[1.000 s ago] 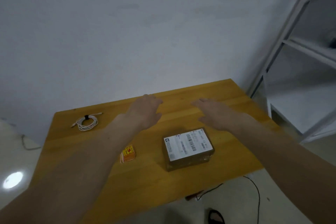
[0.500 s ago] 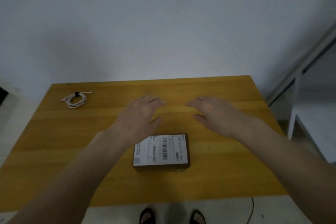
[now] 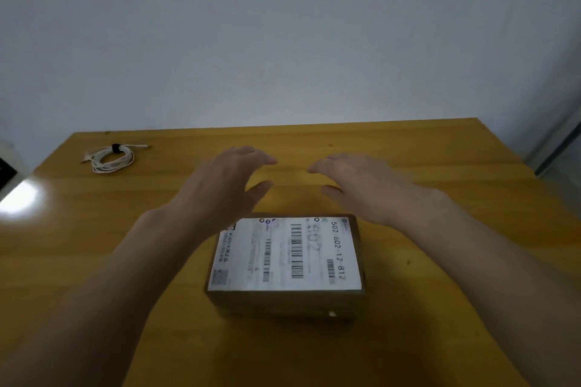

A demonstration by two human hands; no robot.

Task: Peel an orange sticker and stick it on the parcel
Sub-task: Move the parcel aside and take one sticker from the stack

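The parcel [image 3: 286,261] is a brown box with a white barcode label on top, lying on the wooden table [image 3: 440,292] in front of me. My left hand [image 3: 220,188] hovers over the table just beyond the parcel's far left corner, fingers spread, holding nothing. Just past the parcel's far right corner my right hand [image 3: 361,185] hovers the same way, palm down and empty. The orange stickers are hidden, probably under my left forearm.
A coiled white cable [image 3: 111,157] lies at the table's far left corner. A plain grey wall stands right behind the table. A pale shelf frame [image 3: 562,141] shows at the right edge.
My view has swung left and down, so the parcel now sits centred and closer. The orange stickers, seen left of the parcel a second ago, are out of sight. Both hands stay spread above the table.
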